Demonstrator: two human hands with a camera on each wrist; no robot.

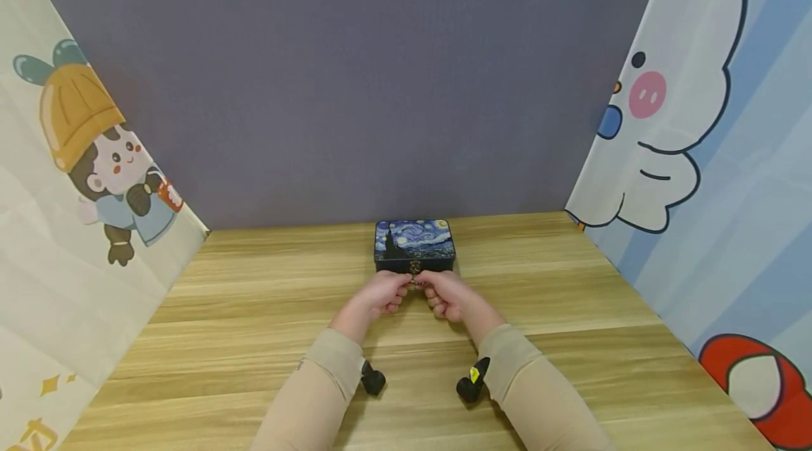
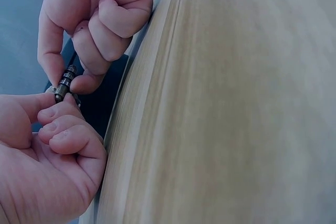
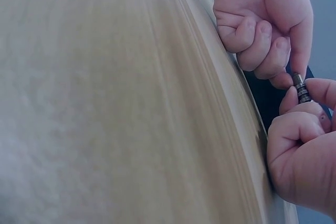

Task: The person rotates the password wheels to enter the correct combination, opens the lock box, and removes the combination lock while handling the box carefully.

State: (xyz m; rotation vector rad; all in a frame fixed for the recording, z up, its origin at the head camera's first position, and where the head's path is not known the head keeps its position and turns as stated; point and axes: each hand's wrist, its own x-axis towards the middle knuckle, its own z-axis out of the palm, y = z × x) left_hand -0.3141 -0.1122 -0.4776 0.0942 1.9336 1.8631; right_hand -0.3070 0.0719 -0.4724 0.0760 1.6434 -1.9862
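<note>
A small dark box [image 1: 414,239] with a swirling blue night-sky picture on its lid stands at the back of the table, lid down. On its front sits a brass-coloured clasp [image 1: 415,266]. Just below the clasp both hands meet at a small combination padlock [image 2: 65,81] with number rings. My left hand [image 1: 383,294] pinches one end of it between thumb and forefinger. At the rings and other end, my right hand [image 1: 447,294] pinches it likewise. In the right wrist view, fingertips cover part of the padlock [image 3: 301,88]; its shackle cannot be made out.
The wood-grain table [image 1: 254,310] runs back to a grey upright panel [image 1: 380,84] close behind the box. Printed cartoon sheets stand at the left and right sides. Small black devices [image 1: 373,380] are at both wrists, by the beige sleeves.
</note>
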